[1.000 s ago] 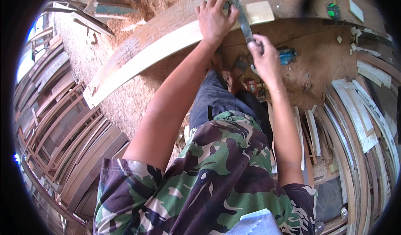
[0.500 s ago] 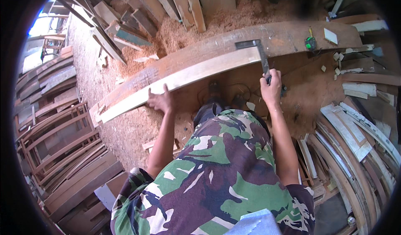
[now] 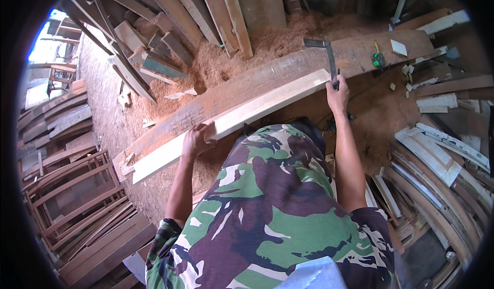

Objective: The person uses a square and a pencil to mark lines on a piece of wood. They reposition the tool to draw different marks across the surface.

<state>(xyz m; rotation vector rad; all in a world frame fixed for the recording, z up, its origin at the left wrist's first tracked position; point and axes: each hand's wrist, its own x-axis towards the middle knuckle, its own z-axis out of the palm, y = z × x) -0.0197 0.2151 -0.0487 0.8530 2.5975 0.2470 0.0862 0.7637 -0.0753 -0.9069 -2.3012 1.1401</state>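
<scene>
A long pale wooden board (image 3: 272, 102) lies slantwise along the near side of a worn workbench plank (image 3: 252, 82). My left hand (image 3: 198, 140) is closed around the board left of its middle, with fingers over the top. At the board's right end, my right hand (image 3: 338, 96) grips a dark try square (image 3: 330, 57). The square's long leg points away from me and its other leg extends left over the bench. A thin dark stick, perhaps a pencil, shows by the right fingers, partly hidden.
A green tape measure (image 3: 378, 59) and a small white piece (image 3: 398, 47) rest on the bench's right part. Wood shavings (image 3: 206, 65) heap behind it, below leaning planks (image 3: 234, 16). Stacked chair-like frames (image 3: 67, 196) stand at left, and piled boards (image 3: 432, 186) lie at right.
The board has shifted slightly right and now shows a broader top face. My left hand has closed around it from a looser, spread pose. The square has moved a little right with my right hand.
</scene>
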